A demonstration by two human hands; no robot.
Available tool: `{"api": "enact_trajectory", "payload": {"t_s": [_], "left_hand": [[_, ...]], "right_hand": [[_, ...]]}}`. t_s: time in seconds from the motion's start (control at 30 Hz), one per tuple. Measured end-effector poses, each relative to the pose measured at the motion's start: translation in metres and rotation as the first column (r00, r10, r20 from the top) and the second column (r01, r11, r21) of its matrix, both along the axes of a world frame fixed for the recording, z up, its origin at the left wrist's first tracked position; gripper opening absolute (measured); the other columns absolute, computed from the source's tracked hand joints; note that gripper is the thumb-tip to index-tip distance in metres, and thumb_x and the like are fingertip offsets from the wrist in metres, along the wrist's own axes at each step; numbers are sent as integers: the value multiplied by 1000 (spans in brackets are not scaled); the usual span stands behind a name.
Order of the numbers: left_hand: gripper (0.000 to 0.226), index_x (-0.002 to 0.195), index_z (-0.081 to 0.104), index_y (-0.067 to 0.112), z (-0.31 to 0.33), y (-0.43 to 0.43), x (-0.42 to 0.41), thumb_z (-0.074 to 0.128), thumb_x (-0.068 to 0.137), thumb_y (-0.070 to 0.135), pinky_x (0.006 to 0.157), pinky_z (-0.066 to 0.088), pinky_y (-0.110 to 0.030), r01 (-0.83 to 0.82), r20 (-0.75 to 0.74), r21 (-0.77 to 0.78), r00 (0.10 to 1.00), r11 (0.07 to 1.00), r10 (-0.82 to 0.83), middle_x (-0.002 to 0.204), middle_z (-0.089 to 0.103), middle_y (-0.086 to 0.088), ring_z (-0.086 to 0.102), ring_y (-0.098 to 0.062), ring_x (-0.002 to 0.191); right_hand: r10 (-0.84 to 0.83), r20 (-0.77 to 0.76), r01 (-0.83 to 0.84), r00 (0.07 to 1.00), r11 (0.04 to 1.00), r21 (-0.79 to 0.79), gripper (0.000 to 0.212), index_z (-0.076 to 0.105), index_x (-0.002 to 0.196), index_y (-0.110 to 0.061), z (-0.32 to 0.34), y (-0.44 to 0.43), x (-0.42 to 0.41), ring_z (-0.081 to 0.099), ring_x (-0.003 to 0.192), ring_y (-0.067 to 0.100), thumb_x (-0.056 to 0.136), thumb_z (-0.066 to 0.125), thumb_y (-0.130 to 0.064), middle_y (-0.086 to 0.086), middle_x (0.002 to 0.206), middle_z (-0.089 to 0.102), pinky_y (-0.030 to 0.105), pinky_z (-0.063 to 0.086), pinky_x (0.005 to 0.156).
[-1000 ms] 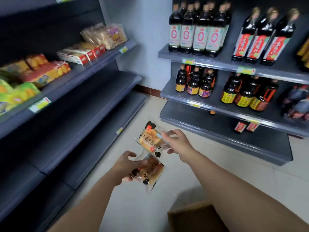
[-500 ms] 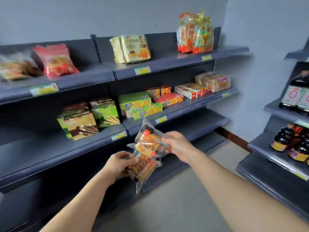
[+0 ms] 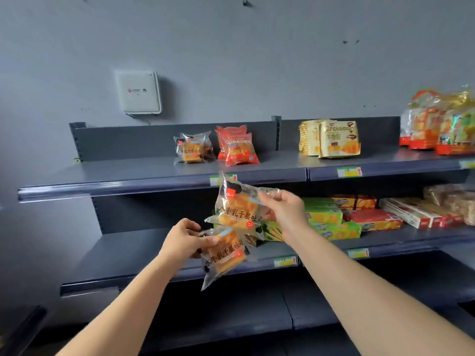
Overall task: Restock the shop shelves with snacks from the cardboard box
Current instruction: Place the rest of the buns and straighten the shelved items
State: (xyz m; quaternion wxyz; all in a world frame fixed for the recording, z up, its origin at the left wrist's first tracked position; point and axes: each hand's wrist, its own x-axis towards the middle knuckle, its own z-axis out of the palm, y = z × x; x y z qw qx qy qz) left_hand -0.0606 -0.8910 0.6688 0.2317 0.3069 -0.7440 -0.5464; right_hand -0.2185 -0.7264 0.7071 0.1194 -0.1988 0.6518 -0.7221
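**Item:** two clear-wrapped toast packets, orange printing, in transit to the shelving. The cardboard box is not in view.

**Upper packet** (image 3: 239, 209): the right hand (image 3: 282, 211) pinches its right seam between thumb and fingers. It hangs tilted just below the front lip of the top shelf (image 3: 128, 173).

**Lower packet** (image 3: 226, 253): the left hand (image 3: 185, 240) holds it, fingers curled round its left end. It sits in front of the middle shelf (image 3: 133, 247), its top corner overlapping the upper packet.

**Likely destination:** the top shelf, where shelved packets (image 3: 192, 150) of the same wrap stand against the back panel, just left of the red packets (image 3: 237, 149).

**Handling advice:**
- Raise each packet above the lip before moving it far, or the soft wrap may snag on the price label (image 3: 222, 179) directly above it.
- Place one at a time.
- Stand each upright with its print facing near.
- Lean it on its matching neighbours so it does not slump.
- A seam pinch gives little control of tilt, so a hold on the body would steady the set-down.

**Edges:** front lip near, back panel far, a slotted post right of the red packets.

**Open room:**
- Bare board runs left from the shelved packets to the shelf's left end.
- A strip of board also lies in front of them.
- Croissant packs (image 3: 331, 138) fill the bay to the right.
- Green boxes (image 3: 326, 219) crowd the middle shelf on the right.
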Motion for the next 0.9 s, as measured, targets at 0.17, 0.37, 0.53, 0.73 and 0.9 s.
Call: {"api": "enact_trajectory", "payload": {"t_s": [0.17, 0.37, 0.53, 0.73, 0.9], "left_hand": [[42, 86, 60, 6, 37, -39, 7, 91, 59, 16, 68, 55, -39, -74, -84, -71, 994, 995, 68, 86, 66, -14, 64, -25, 73], [35, 88, 67, 11, 74, -82, -7, 89, 61, 14, 77, 58, -43, -170, -171, -77, 973, 982, 155, 88, 70, -10, 67, -25, 80], [30, 89, 67, 11, 95, -112, -19, 86, 66, 8, 73, 56, -34, -197, -220, -72, 959, 978, 177, 84, 68, -7, 64, -19, 72], [29, 91, 65, 11, 122, -156, -33, 83, 69, 7, 80, 57, -40, -145, -226, -94, 967, 985, 121, 90, 68, -10, 65, -24, 80], [34, 97, 66, 8, 137, -197, -56, 84, 69, 10, 86, 56, -45, -87, -236, -127, 970, 988, 55, 90, 68, -8, 65, -25, 85]], "right_hand": [[-1, -79, -2, 997, 999, -46, 19, 69, 85, -13, 39, -54, -8, 65, 67, 16, 81, 76, -30, 2, 86, 73, 31, 56, 68], [-1, -131, -11, 991, 996, -94, 23, 65, 80, -12, 78, -106, -38, 69, 72, 17, 82, 74, -34, 5, 91, 72, 21, 49, 52], [-69, -163, 46, 984, 989, -141, 22, 69, 89, -12, 104, -145, -59, 71, 80, 24, 83, 73, -33, 6, 87, 72, 30, 59, 58], [-94, -194, 77, 977, 993, -93, 23, 69, 94, -12, 113, -198, -85, 71, 81, 23, 84, 73, -33, 3, 83, 70, 34, 58, 65], [-95, -213, 89, 972, 995, -34, 18, 64, 80, -16, 108, -247, -98, 62, 70, 18, 85, 72, -31, 0, 73, 65, 30, 50, 65]]}}
